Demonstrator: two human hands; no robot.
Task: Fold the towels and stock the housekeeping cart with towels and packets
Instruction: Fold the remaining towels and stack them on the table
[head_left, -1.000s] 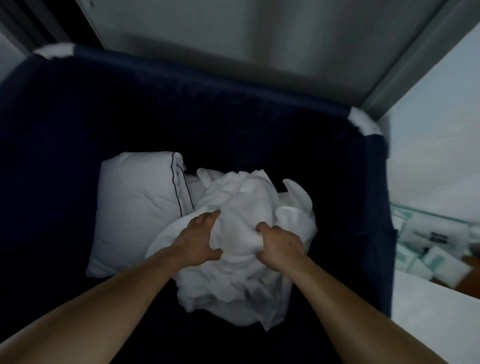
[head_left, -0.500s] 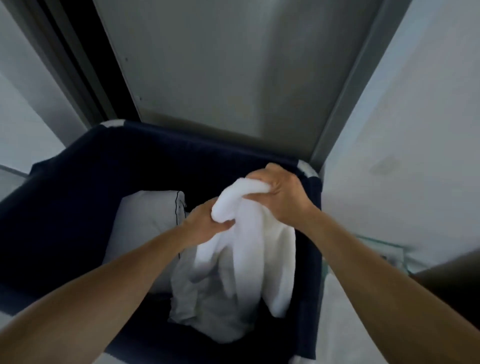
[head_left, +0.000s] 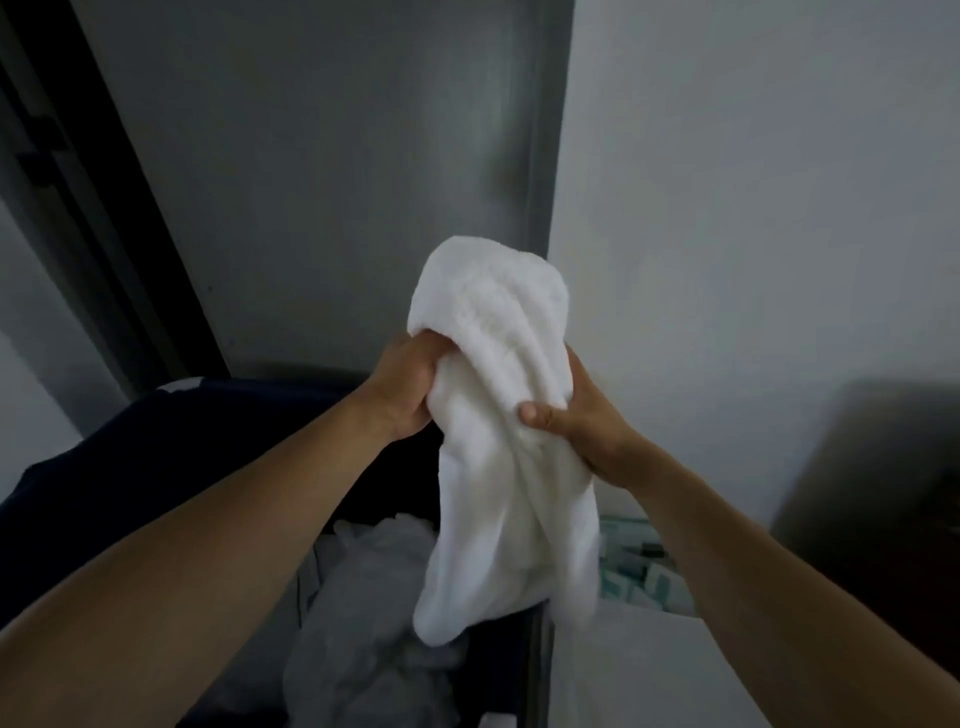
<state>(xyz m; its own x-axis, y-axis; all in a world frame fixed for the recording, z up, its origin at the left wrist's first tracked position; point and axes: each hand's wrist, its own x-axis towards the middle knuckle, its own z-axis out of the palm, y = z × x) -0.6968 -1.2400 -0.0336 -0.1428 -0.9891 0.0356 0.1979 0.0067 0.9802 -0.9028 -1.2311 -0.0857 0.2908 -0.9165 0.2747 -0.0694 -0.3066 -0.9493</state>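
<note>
Hands (head_left: 400, 387) (head_left: 582, 421) raised, gripping towel (head_left: 498, 467).

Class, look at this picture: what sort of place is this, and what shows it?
Probably a hotel housekeeping area: a white towel held above a dark laundry bin of crumpled linen, with packets beside it.

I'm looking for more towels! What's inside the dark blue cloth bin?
Crumpled white linen lies inside the dark blue fabric bin. The white terry towel, gripped by the left hand and right hand, and the forearms hide the rest of it.
</note>
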